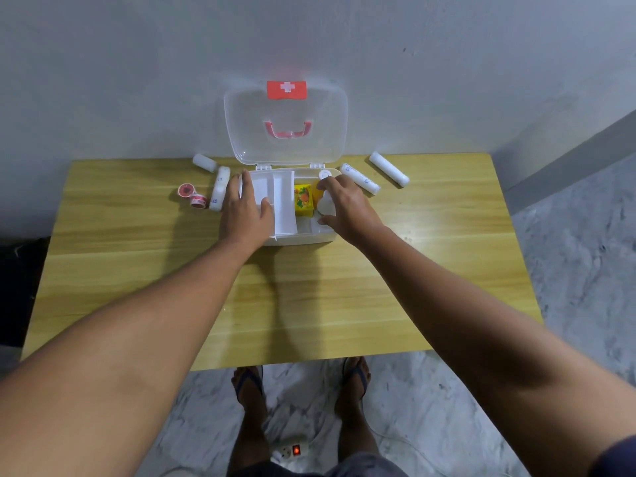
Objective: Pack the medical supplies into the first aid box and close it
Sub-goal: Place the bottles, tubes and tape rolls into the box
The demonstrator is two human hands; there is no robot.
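Observation:
A white first aid box (pixel 299 237) stands open at the back of the table, its clear lid (pixel 285 122) with a red cross label leaning on the wall. Inside lie a white divided tray (pixel 284 201) and a yellow packet (pixel 303 199). My left hand (pixel 246 208) rests on the tray's left part, thumb inside, fingers over the box's left edge. My right hand (pixel 344 204) grips a white bottle (pixel 326 204) in the box's right compartment. Two white bandage rolls (pixel 219 189) and two red tape rolls (pixel 192 195) lie left of the box. Two more bandage rolls (pixel 360 179) lie on the right.
The wooden table (pixel 275 287) stands against a grey wall. A power strip (pixel 290 451) with a lit red switch lies on the marble floor by my feet. A dark object (pixel 20 290) sits left of the table.

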